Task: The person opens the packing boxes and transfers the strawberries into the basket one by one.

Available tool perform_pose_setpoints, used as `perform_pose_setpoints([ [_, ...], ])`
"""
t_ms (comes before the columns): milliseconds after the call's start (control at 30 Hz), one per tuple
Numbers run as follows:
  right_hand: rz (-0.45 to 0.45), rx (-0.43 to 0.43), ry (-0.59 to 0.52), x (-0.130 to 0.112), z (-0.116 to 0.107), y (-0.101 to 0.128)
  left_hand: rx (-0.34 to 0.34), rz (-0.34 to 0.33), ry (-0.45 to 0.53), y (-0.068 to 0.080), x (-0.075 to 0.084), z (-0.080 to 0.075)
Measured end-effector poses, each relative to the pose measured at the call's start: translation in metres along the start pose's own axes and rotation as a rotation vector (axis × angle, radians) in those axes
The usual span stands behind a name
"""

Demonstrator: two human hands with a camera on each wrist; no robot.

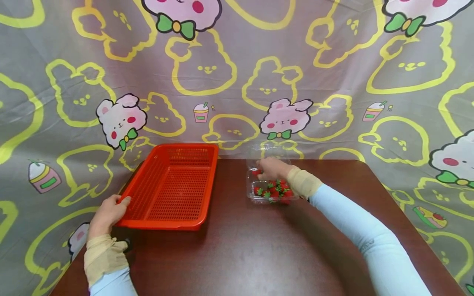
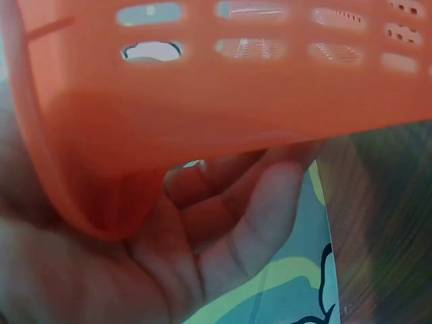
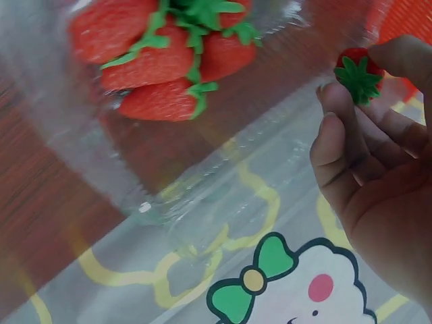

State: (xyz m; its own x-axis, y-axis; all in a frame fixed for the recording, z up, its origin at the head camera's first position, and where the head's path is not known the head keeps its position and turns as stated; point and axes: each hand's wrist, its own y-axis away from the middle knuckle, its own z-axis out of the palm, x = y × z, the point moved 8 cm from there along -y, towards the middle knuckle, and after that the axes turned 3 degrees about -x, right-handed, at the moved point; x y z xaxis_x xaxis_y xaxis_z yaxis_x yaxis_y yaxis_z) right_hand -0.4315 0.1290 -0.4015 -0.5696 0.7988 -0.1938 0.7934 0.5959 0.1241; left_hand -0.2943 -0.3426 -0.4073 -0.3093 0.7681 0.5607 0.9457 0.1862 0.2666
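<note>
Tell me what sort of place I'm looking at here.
Likely a staged tabletop set, not a kitchen: a cartoon-bunny cloth backdrop behind a brown table holding an orange basket and a clear strawberry box.

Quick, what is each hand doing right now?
Left hand: grips the orange basket by its corner.
Right hand: pinches one strawberry above the clear plastic box.
</note>
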Motion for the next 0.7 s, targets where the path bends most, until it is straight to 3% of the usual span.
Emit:
perform_pose_setpoints([
  [233, -0.01, 0.09, -0.215, -0.006, -0.024, -0.001, -0.018, 0.011, 0.059, -0.006, -0.004, 0.004],
  [500, -0.021, 0.139, -0.219, -0.024, -0.046, -0.015, -0.027, 0.039, 0.039, -0.016, -0.005, 0.0],
  [700, -0.053, 0.162, -0.191, -0.045, -0.06, -0.028, -0.082, 0.078, -0.014, -0.017, -0.002, 0.002],
])
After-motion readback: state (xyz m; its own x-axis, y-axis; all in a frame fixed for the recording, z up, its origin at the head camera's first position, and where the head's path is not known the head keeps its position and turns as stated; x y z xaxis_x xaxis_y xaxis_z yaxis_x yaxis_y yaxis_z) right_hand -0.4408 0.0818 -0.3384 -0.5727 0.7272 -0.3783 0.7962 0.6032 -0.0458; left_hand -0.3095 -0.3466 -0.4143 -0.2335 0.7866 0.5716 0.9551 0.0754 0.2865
